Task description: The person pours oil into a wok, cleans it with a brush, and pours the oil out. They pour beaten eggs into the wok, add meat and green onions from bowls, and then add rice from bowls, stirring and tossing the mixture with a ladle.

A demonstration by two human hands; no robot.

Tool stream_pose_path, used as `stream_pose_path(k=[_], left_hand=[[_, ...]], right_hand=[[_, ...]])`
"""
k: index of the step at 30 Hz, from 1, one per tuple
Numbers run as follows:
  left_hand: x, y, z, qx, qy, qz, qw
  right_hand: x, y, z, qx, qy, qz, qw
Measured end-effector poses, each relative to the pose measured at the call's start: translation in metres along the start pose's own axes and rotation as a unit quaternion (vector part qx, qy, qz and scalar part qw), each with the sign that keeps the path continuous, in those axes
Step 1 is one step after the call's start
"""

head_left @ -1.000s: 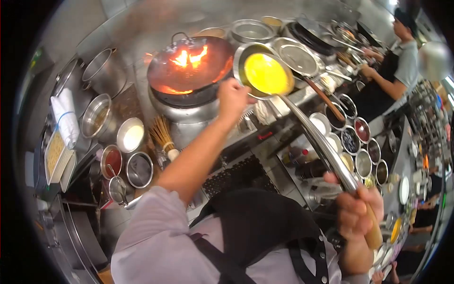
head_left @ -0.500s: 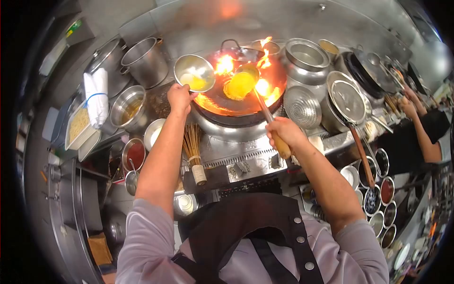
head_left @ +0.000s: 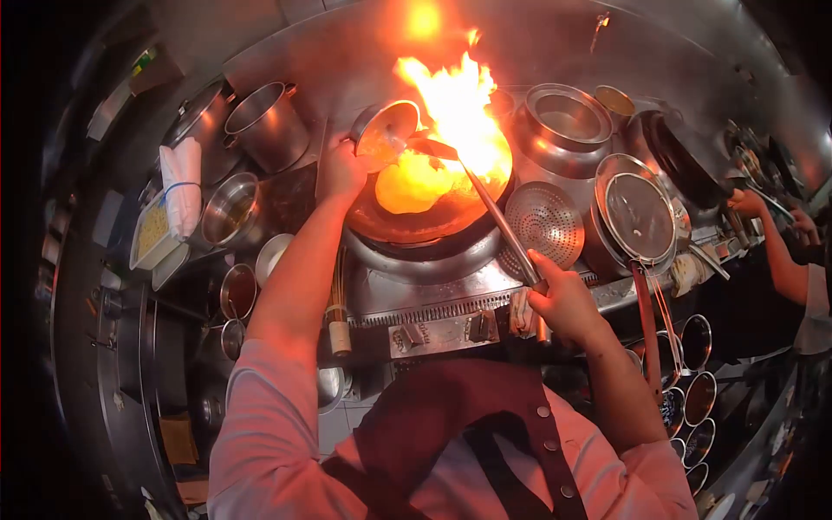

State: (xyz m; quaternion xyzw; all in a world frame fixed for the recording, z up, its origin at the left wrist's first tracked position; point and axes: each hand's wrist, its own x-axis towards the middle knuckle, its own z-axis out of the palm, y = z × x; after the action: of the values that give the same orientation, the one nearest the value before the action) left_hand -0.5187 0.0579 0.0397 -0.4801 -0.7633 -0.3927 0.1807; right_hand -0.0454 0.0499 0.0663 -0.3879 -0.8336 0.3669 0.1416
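Observation:
My left hand (head_left: 345,171) is closed on the rim of a metal bowl (head_left: 387,130), which tips steeply over the left side of a wok (head_left: 403,230). In my right hand (head_left: 565,299) is the handle of a long ladle (head_left: 496,212). The ladle's head reaches in beside the bowl's mouth. Below them a bright yellow mass (head_left: 409,184), which looks like egg, glows in the wok. Tall flames (head_left: 468,104) rise from the wok's right and far side, and their glare hides part of its contents.
A perforated skimmer (head_left: 544,227) and a round strainer (head_left: 640,217) lie right of the wok. A bamboo brush (head_left: 339,321) stands in front. Pots (head_left: 267,128) line the left. At far right, a co-worker's arm (head_left: 774,247) holds a dark pan (head_left: 685,160).
The bowl has gone from nearly level to steeply tipped. The ladle's head has moved left towards the bowl, and my right hand is lower and farther right. The flames have grown much taller.

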Motion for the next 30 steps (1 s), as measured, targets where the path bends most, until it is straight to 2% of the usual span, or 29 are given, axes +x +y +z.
stream_pose_path(k=[1, 4, 5, 6, 8, 10, 11, 12, 14, 16, 18, 19, 20, 21, 22, 23, 24, 25, 26, 27, 28, 30], left_hand=[[0.006, 0.007, 0.0, 0.022, 0.014, 0.051, 0.998], [0.022, 0.033, -0.004, -0.029, 0.066, 0.039, 0.997], [0.021, 0.046, -0.007, -0.005, 0.028, 0.055, 0.998], [0.022, 0.043, -0.006, -0.004, 0.028, 0.053, 0.998], [0.032, 0.033, -0.007, -0.012, 0.049, 0.135, 0.99], [0.032, 0.035, -0.001, -0.007, 0.051, 0.14, 0.989], [0.03, 0.033, 0.001, -0.001, 0.055, 0.145, 0.988], [0.029, 0.035, -0.001, 0.004, 0.059, 0.138, 0.989], [0.026, 0.035, -0.01, -0.05, 0.111, -0.035, 0.992], [0.017, 0.012, -0.01, -0.042, 0.131, -0.051, 0.989], [0.004, 0.002, -0.023, 0.006, 0.186, -0.031, 0.982], [-0.003, -0.036, -0.009, 0.143, 0.141, 0.025, 0.979], [-0.013, -0.077, 0.0, 0.28, 0.087, 0.069, 0.953], [-0.022, -0.073, -0.012, 0.141, 0.023, -0.151, 0.978], [-0.043, -0.105, -0.005, 0.108, 0.013, -0.115, 0.987], [-0.055, -0.103, 0.0, -0.202, 0.136, -0.298, 0.923], [-0.062, -0.102, -0.014, -0.321, 0.088, -0.507, 0.795], [-0.074, -0.095, -0.038, -0.375, 0.083, -0.541, 0.748], [-0.084, -0.099, -0.042, -0.687, 0.218, -0.524, 0.453], [-0.097, -0.1, -0.067, -0.701, 0.177, -0.532, 0.442], [-0.117, -0.099, -0.11, -0.703, 0.1, -0.534, 0.459], [-0.163, -0.112, -0.174, -0.723, 0.134, -0.499, 0.459]], right_hand=[[0.0, 0.005, -0.002, -0.019, 0.004, -0.017, 1.0], [0.0, 0.012, -0.01, -0.034, 0.007, -0.038, 0.999], [-0.001, 0.011, -0.012, -0.042, 0.005, -0.032, 0.999], [-0.001, 0.01, -0.014, -0.05, 0.002, -0.025, 0.998], [0.0, 0.013, -0.015, -0.047, 0.003, -0.037, 0.998], [0.004, 0.014, -0.014, -0.044, 0.004, -0.048, 0.998], [0.009, 0.012, -0.013, -0.086, 0.006, -0.061, 0.994], [0.014, 0.01, -0.012, -0.129, 0.008, -0.075, 0.989], [0.026, -0.002, -0.005, -0.166, -0.012, -0.06, 0.984], [0.033, -0.012, 0.008, -0.206, -0.035, -0.052, 0.976], [0.037, -0.014, 0.02, -0.22, -0.041, -0.043, 0.974], [0.032, -0.016, 0.026, -0.228, -0.003, -0.065, 0.972], [0.023, -0.036, 0.027, -0.234, 0.026, -0.067, 0.97], [0.017, -0.051, 0.028, -0.208, 0.066, -0.141, 0.966], [0.006, -0.064, 0.031, -0.185, 0.105, -0.203, 0.956], [-0.001, -0.076, 0.037, -0.158, 0.113, -0.254, 0.947], [-0.016, -0.094, 0.042, -0.069, 0.07, -0.215, 0.972], [-0.028, -0.089, 0.054, 0.004, 0.039, -0.241, 0.97], [-0.036, -0.083, 0.072, 0.031, 0.029, -0.294, 0.955], [-0.051, -0.071, 0.093, 0.112, -0.044, -0.247, 0.962], [-0.058, -0.066, 0.111, 0.183, -0.111, -0.189, 0.958], [-0.077, -0.077, 0.155, 0.212, -0.168, -0.108, 0.957]])
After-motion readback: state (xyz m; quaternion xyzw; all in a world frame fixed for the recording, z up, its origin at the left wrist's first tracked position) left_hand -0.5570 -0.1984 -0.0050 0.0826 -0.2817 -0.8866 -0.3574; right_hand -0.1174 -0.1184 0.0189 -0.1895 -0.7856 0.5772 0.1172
